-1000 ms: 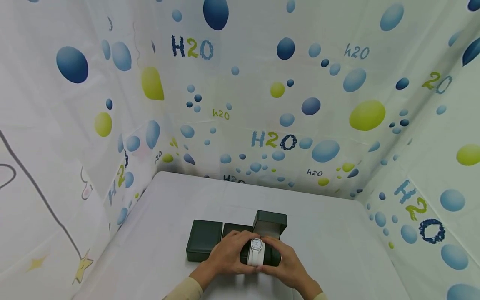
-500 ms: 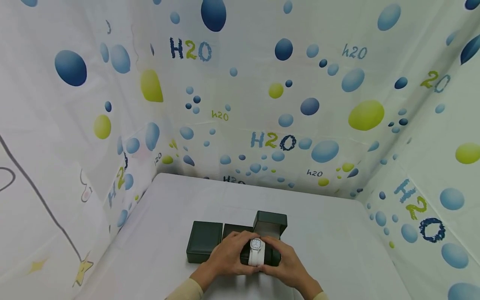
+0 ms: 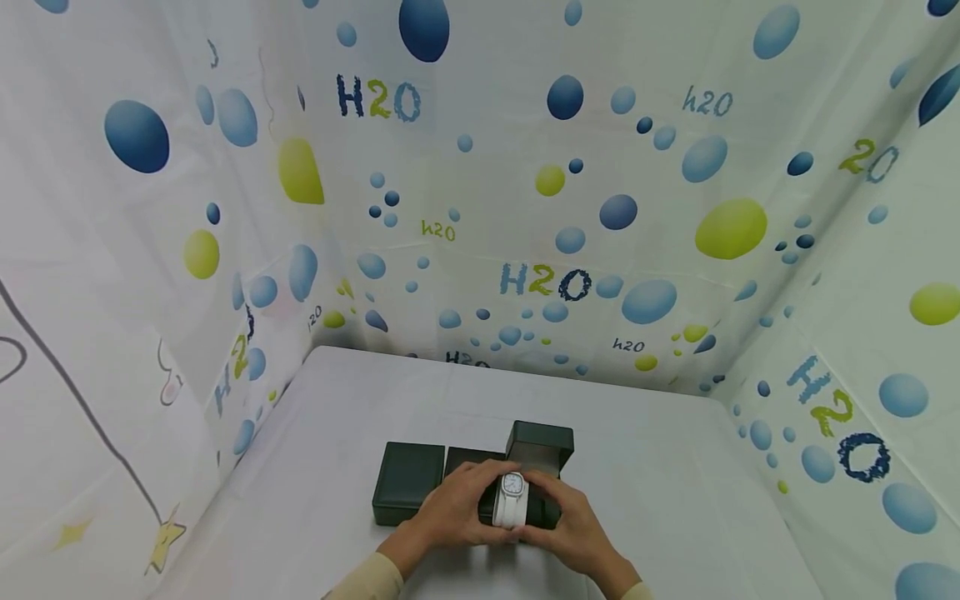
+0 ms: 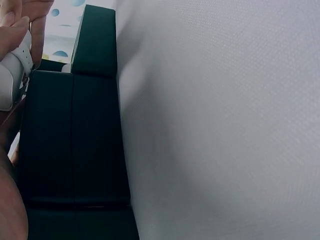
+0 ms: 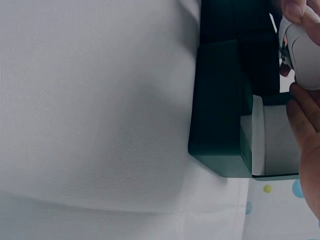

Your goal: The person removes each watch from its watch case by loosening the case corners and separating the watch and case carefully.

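While the left hand (image 3: 456,507) and right hand (image 3: 572,518) pinch the white watch (image 3: 512,496), low and just right of centre in the frame, I'd guess it's light, its strap (image 3: 510,512) bendy, its dial (image 3: 513,484) scratchable: best held by the strap's edges. The curtain (image 3: 495,183) reads "H2O"; no brand is legible.

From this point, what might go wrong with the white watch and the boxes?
The white watch is held between the left grip and right grip; it might slip if either eases.
The open green box stands just beyond the right grip, so a forward nudge could shift it.
The middle green box, beside it, could get bumped by the left grip.
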`<action>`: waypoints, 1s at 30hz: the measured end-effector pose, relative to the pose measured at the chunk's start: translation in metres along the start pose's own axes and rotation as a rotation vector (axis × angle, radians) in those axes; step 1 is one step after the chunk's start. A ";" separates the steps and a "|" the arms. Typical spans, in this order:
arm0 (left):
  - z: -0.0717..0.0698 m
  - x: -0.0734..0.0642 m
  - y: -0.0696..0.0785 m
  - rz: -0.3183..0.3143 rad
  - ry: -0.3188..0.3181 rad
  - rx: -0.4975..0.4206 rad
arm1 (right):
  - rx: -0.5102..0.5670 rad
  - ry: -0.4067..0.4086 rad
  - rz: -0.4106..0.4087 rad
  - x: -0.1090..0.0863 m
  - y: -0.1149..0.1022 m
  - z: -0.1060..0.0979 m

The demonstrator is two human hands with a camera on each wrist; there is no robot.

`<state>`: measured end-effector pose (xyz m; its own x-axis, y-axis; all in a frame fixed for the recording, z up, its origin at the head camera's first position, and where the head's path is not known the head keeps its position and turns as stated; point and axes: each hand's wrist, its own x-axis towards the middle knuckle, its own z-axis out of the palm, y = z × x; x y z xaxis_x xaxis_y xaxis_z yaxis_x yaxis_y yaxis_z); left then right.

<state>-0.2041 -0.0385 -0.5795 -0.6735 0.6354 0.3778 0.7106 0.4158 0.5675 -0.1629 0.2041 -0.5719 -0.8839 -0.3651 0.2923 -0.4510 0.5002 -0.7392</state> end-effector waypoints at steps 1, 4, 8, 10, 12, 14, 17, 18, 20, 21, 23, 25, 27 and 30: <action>0.000 0.000 0.000 -0.002 -0.003 -0.005 | 0.002 -0.005 -0.006 0.000 0.000 0.000; -0.002 0.001 0.001 -0.011 -0.007 -0.020 | 0.022 -0.032 0.010 0.001 -0.001 -0.001; -0.003 0.001 0.001 -0.017 -0.016 -0.032 | 0.059 -0.067 0.025 0.002 -0.002 -0.004; -0.003 0.000 0.001 -0.020 -0.025 -0.034 | 0.055 -0.069 0.024 0.002 -0.003 -0.005; -0.003 0.000 0.001 -0.028 -0.031 -0.039 | 0.049 -0.066 0.025 0.002 -0.003 -0.005; -0.003 -0.001 0.001 -0.039 -0.031 -0.041 | 0.058 -0.063 0.025 0.003 -0.004 -0.005; -0.003 -0.002 0.000 -0.052 -0.026 -0.047 | 0.092 -0.066 0.018 0.005 -0.004 -0.002; -0.003 -0.002 0.000 -0.051 -0.023 -0.048 | 0.101 -0.066 0.016 0.005 -0.004 -0.001; -0.004 -0.002 -0.001 -0.042 -0.020 -0.059 | 0.103 -0.063 0.003 0.005 -0.004 0.000; -0.004 -0.002 -0.002 -0.038 -0.018 -0.070 | 0.101 -0.060 -0.001 0.005 -0.004 0.001; -0.004 -0.002 -0.002 -0.025 -0.017 -0.103 | 0.098 -0.052 -0.008 0.006 -0.004 0.002; -0.004 -0.002 -0.003 -0.019 -0.015 -0.140 | 0.099 -0.052 -0.022 0.006 -0.005 0.002; -0.003 -0.002 -0.004 -0.018 -0.017 -0.171 | 0.107 -0.058 -0.028 0.007 -0.005 0.002; -0.003 -0.002 -0.004 -0.012 -0.019 -0.196 | 0.113 -0.066 -0.026 0.007 -0.005 0.001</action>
<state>-0.2065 -0.0433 -0.5806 -0.6766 0.6438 0.3574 0.6480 0.2901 0.7042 -0.1672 0.1982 -0.5669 -0.8604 -0.4296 0.2743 -0.4535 0.3996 -0.7967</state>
